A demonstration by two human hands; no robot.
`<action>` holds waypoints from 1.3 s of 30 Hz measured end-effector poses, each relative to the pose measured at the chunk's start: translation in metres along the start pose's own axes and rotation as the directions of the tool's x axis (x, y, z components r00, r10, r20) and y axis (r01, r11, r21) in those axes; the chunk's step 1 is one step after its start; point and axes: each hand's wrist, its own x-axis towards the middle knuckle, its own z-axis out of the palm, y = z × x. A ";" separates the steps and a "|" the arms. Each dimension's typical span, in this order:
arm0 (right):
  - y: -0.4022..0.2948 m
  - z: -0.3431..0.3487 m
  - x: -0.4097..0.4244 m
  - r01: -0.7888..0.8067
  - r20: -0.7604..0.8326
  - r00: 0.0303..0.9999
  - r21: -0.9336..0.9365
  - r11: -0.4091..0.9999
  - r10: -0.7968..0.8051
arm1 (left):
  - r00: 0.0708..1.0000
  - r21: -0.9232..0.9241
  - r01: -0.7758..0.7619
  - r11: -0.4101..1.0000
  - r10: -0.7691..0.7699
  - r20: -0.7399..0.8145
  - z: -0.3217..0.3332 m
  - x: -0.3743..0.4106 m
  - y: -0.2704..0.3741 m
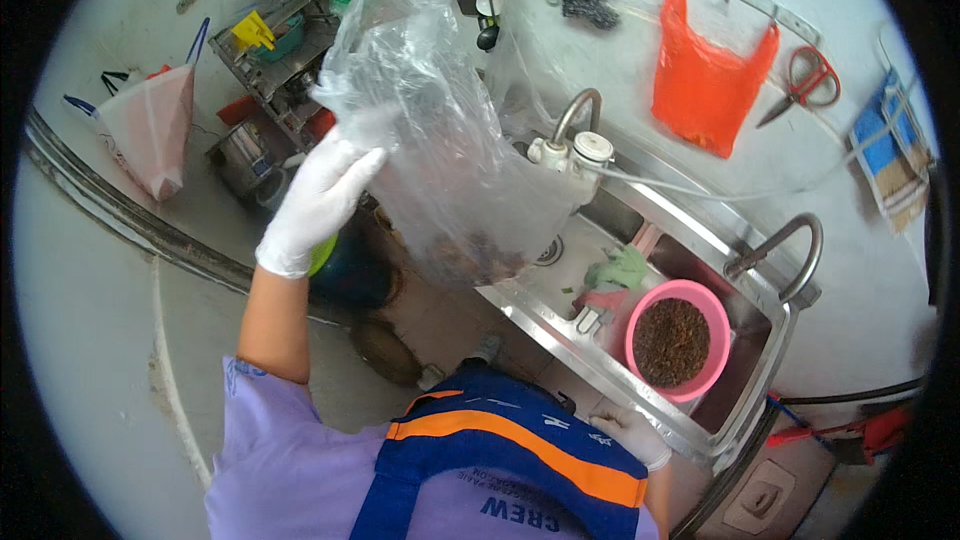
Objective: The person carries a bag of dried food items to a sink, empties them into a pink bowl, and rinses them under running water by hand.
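Note:
My left hand (322,199), in a white glove, is raised with its blurred fingers at the side of a large clear plastic bag (442,112), gripping the film. Dark brown loose matter (476,255) shows at the bag's bottom, above the front edge of the sink. Low by the sink's front rim, my right hand (634,435), also gloved, rests beside the blue apron (510,450). The apron partly covers its fingers. A pink tub (716,307) in the right basin contains dark brown shredded matter (671,341).
Green and pink cloths (619,268) lie near the divider of the steel double sink (540,330). Two curved faucets (806,240) rise behind it. An orange bag (705,75) and red-handled scissors (806,82) hang on the wall. A cluttered shelf (262,71) stands at left.

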 end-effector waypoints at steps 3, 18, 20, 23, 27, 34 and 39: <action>-0.081 -0.031 0.046 0.241 -0.143 0.955 -0.136 0.961 -0.259 | 0.959 -0.210 0.116 0.971 -0.165 -0.232 -0.031 -0.011 -0.050; -0.425 -0.219 0.496 0.176 -0.791 0.315 -0.495 0.851 -0.525 | 0.854 -0.497 0.271 0.824 -0.444 -0.270 -0.124 -0.019 -0.257; -0.430 -0.249 0.537 -0.034 -0.881 0.183 -0.450 0.892 -0.437 | 0.868 -0.520 0.307 0.797 -0.458 -0.191 -0.133 -0.011 -0.277; -0.433 -0.268 0.556 0.021 -0.914 0.242 -0.331 0.943 -0.326 | 0.872 -0.568 0.230 0.790 -0.427 -0.240 -0.132 -0.004 -0.300; -0.483 -0.212 0.515 0.346 -0.855 0.196 -0.398 0.850 -0.480 | 0.890 -0.432 0.266 0.862 -0.391 -0.233 -0.146 0.001 -0.321; -0.491 -0.140 0.416 0.469 -0.539 0.611 -0.343 0.814 -0.579 | 0.982 -0.525 0.074 0.848 -0.153 -0.109 -0.151 0.041 -0.297; -0.477 -0.104 0.318 0.709 -0.470 0.627 0.014 0.705 -0.621 | 0.953 -0.659 -0.222 0.718 0.017 -0.303 -0.153 0.070 -0.247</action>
